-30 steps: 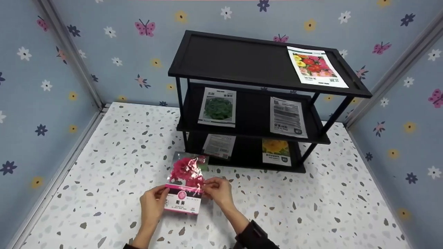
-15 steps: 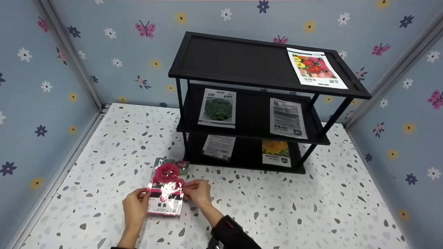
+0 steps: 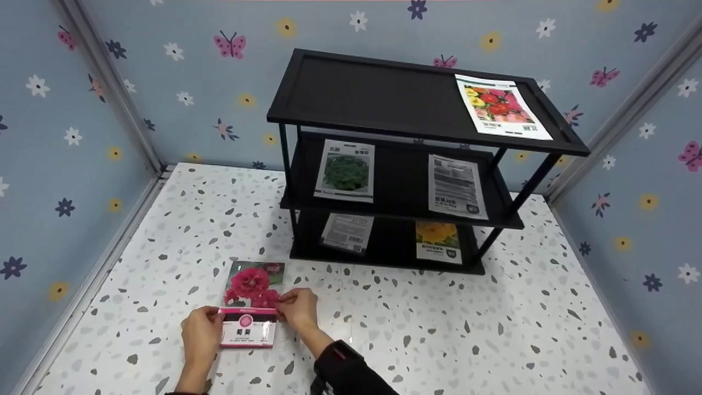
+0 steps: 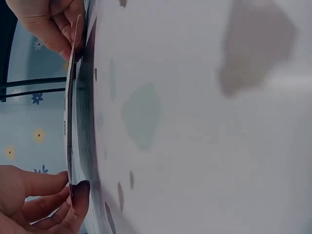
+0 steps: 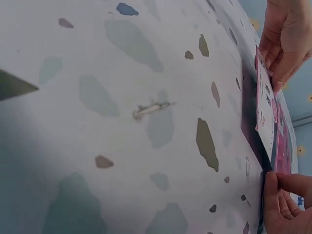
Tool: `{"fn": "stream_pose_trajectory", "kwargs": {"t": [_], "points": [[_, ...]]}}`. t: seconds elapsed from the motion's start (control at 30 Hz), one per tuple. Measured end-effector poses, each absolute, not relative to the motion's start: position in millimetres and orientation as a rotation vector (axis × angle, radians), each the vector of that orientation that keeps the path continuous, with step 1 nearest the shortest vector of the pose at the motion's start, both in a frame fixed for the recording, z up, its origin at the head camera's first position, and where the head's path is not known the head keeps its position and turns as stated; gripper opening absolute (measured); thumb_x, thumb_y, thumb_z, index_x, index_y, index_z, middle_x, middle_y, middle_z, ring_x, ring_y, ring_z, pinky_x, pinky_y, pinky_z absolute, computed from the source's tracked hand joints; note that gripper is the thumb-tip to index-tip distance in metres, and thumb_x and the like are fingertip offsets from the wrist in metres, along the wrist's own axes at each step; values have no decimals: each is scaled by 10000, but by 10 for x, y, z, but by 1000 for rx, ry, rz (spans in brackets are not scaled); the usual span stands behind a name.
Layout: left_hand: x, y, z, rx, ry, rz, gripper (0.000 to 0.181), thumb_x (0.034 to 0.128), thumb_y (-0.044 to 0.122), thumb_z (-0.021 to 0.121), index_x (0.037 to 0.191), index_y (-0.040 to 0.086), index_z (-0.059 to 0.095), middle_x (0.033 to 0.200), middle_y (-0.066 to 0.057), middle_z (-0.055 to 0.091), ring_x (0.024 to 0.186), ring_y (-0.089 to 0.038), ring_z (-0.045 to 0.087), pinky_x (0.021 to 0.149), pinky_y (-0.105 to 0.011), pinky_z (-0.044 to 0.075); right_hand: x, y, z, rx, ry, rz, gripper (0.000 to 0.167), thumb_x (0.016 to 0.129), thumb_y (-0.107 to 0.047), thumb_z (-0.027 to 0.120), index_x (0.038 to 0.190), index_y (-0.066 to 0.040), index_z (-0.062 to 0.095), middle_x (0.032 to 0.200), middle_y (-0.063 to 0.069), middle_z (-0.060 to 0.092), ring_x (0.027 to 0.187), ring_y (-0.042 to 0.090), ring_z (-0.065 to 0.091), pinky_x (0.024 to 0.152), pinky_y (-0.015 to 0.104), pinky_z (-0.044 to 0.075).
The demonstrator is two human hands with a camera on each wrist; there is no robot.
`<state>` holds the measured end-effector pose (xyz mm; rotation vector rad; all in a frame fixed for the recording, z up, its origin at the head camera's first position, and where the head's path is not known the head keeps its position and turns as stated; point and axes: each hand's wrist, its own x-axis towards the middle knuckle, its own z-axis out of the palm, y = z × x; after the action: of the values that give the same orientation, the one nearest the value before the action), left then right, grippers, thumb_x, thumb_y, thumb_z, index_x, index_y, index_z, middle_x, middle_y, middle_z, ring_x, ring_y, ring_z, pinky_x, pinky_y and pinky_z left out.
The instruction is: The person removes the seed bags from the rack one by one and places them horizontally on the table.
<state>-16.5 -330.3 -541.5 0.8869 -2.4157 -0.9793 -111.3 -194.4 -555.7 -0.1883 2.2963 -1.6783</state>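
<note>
A seed packet (image 3: 252,304) with a pink flower picture and a white, pink-edged label lies before me, left of the shelf's front. My left hand (image 3: 201,334) pinches its left edge between thumb and fingers. On the opposite edge, the right hand (image 3: 299,308) pinches it the same way. The left wrist view catches the packet (image 4: 69,122) nearly edge-on between both hands. From the right wrist, the near end of the packet (image 5: 264,105) shows tilted up off the speckled tabletop, with a shadow beneath.
A black three-tier shelf (image 3: 384,120) stands at the back. On its top lies a packet with mixed flowers (image 3: 502,107). The middle tier bears a green-leaf packet (image 3: 345,171) and a text-side-up one (image 3: 455,186). Below are a grey-white packet (image 3: 347,232) and a yellow-flower packet (image 3: 437,241).
Both hands have moved left and toward me with the pink-flower seed packet, away from the shelf's front left corner. The packet has turned straighter. The shelf and its packets have stayed put.
</note>
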Motion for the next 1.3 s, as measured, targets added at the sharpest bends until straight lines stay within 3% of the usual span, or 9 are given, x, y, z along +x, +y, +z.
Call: {"fn": "stream_pose_trajectory", "kwargs": {"t": [0.13,0.47,0.73,0.9,1.1,1.3], "points": [[-156,-3317,-5388,907,-2474,-929,132,774,-55,567,840,-166,594,714,-259,583,677,-381,561,615,-486,425,-1089,-1976,-5557,-247,2352,-1640,73,698,69,684,712,13,640,550,23,595,452,122,574,421,185,462],[-212,-3316,-5379,877,-2556,-739,139,727,-87,445,609,-124,508,667,-347,520,647,-510,521,547,-559,405,-1075,-1993,-5531,-249,2408,-1516,99,687,56,686,708,-19,626,572,3,577,473,78,541,437,163,453],[-275,-3267,-5374,849,-2628,-658,136,758,-99,435,698,-157,543,689,-334,510,646,-494,522,542,-561,417,-1092,-1930,-5482,-377,2509,-1400,64,750,-30,663,702,-44,624,535,-31,536,433,52,488,402,168,413],[-320,-3179,-5301,857,-2661,-641,125,761,-21,548,785,-141,572,771,-292,505,712,-469,519,552,-574,427,-1117,-1837,-5427,-548,2576,-1350,81,780,-104,656,717,-58,634,576,-48,544,492,31,472,456,167,410],[-433,-2995,-5223,568,-2662,-616,257,717,27,677,879,-146,579,850,-275,528,777,-426,528,601,-524,451,-1202,-1581,-5319,-700,2584,-1261,81,792,-157,653,788,-76,654,656,-48,597,562,34,519,532,168,437],[-564,-2828,-5205,313,-2593,-637,209,715,42,693,857,-80,600,808,-191,554,757,-363,554,613,-478,464,-1366,-1113,-5269,-791,2540,-1170,179,802,-160,647,896,-10,626,717,31,629,610,95,577,548,191,462]]}}
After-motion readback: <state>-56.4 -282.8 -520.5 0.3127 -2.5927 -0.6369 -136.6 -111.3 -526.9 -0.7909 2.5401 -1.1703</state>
